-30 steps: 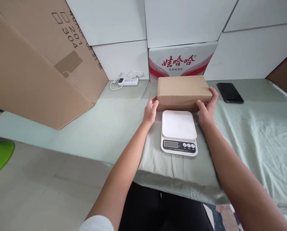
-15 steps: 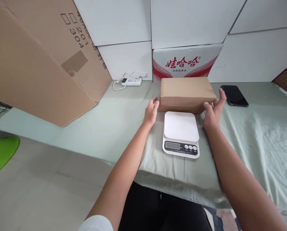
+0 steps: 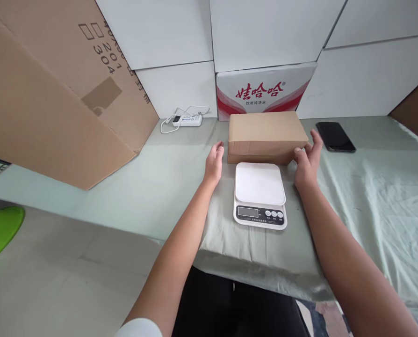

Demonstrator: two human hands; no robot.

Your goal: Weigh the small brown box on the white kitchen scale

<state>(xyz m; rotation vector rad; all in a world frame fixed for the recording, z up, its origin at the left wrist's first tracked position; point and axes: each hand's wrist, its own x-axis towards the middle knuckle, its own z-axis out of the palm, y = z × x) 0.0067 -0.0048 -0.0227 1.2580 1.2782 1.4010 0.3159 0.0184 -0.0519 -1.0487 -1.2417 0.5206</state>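
Fingers (image 3: pixel 219 147) of the left hand (image 3: pixel 213 164) are half open and empty, just beside the brown box (image 3: pixel 265 135), while those of the right hand (image 3: pixel 307 166) spread at its right end, partly hidden, so contact there cannot be told. The box sits on the counter (image 3: pixel 153 192) behind the white scale (image 3: pixel 260 185), hiding the lower part of the red-lettered carton (image 3: pixel 265 86); the big cardboard carton (image 3: pixel 47 103) is cut off at left. A second ago both hands held the box; now the left is apart, the right loosened.

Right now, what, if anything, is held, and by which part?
Nothing seems held: the left hand is apart from the small cardboard box; the right hand may touch its right end.
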